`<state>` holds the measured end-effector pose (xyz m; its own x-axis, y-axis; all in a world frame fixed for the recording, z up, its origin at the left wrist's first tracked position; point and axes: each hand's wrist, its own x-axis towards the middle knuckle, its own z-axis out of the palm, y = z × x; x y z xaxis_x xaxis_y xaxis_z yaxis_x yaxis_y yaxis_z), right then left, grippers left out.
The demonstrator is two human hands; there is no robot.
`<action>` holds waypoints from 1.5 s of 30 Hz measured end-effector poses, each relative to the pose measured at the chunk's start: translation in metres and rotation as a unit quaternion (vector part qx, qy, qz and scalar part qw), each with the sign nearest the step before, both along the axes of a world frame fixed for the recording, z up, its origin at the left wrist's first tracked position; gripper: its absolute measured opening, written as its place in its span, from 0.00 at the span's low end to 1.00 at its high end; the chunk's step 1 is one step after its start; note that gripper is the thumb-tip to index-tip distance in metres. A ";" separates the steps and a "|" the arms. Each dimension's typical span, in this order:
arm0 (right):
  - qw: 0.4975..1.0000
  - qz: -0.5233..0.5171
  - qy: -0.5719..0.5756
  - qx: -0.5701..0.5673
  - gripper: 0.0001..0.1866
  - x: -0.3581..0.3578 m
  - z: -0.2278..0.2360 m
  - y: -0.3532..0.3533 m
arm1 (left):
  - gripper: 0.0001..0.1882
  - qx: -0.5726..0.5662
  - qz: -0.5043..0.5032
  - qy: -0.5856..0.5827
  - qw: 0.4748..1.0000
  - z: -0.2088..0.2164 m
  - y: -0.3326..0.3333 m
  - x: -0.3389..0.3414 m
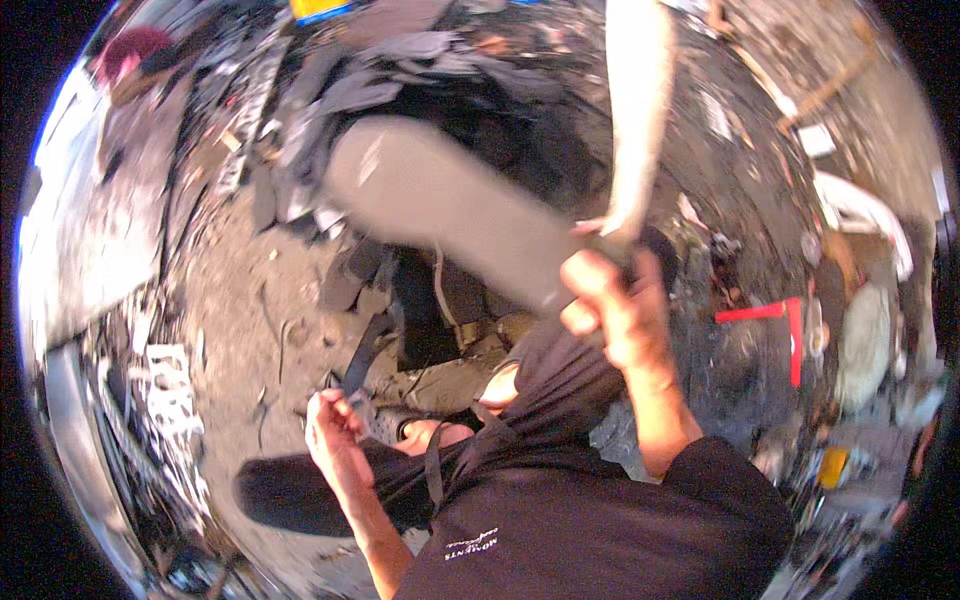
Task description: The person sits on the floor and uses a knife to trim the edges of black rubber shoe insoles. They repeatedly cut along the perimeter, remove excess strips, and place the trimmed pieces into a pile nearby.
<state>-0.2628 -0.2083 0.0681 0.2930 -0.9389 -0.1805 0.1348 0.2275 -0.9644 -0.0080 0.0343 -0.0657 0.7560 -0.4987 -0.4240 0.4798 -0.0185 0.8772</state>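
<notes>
Grey sole-shaped slab, the right hand clenched at its near end, likely leaving the farther end free; what the curled left hand holds, I cannot tell.

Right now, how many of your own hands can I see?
2: the left hand, at lower left by the dark trouser leg; the right hand, right of centre, gripping the long gray piece.
</notes>
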 end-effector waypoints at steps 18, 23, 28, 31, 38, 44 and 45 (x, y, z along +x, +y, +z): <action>0.606 -0.470 0.627 -0.139 0.19 -0.307 -0.027 0.024 | 0.12 0.026 -0.306 -0.058 0.950 -0.003 -0.122 0.002; 0.584 -0.352 0.720 -0.128 0.19 -0.325 -0.062 0.063 | 0.12 0.065 -0.284 -0.038 0.956 -0.016 -0.122 0.017; 0.758 -0.425 0.475 -0.137 0.18 -0.342 -0.099 0.083 | 0.12 0.078 -0.307 -0.084 0.945 -0.015 -0.146 0.018; 0.806 -0.432 0.401 -0.055 0.18 -0.290 -0.059 0.047 | 0.14 0.094 -0.297 -0.089 0.946 -0.046 -0.174 0.005; 0.942 -0.262 0.189 -0.089 0.13 -0.144 -0.036 -0.025 | 0.56 0.354 -0.217 -0.400 0.817 -0.187 -0.228 -0.092; 0.990 -0.064 0.126 -0.009 0.12 -0.052 -0.078 -0.019 | 0.26 0.228 -0.348 -0.188 0.890 -0.136 -0.205 -0.060; 0.993 -0.028 0.116 -0.011 0.12 -0.045 -0.085 -0.019 | 0.26 0.178 -0.332 -0.058 0.924 -0.113 -0.187 -0.053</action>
<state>-0.3077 -0.2277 -0.0167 0.1929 -0.9572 -0.2158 -0.0806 0.2037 -0.9757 -0.0613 -0.1529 -0.1786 0.3840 -0.7140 -0.5855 0.1612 -0.5725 0.8039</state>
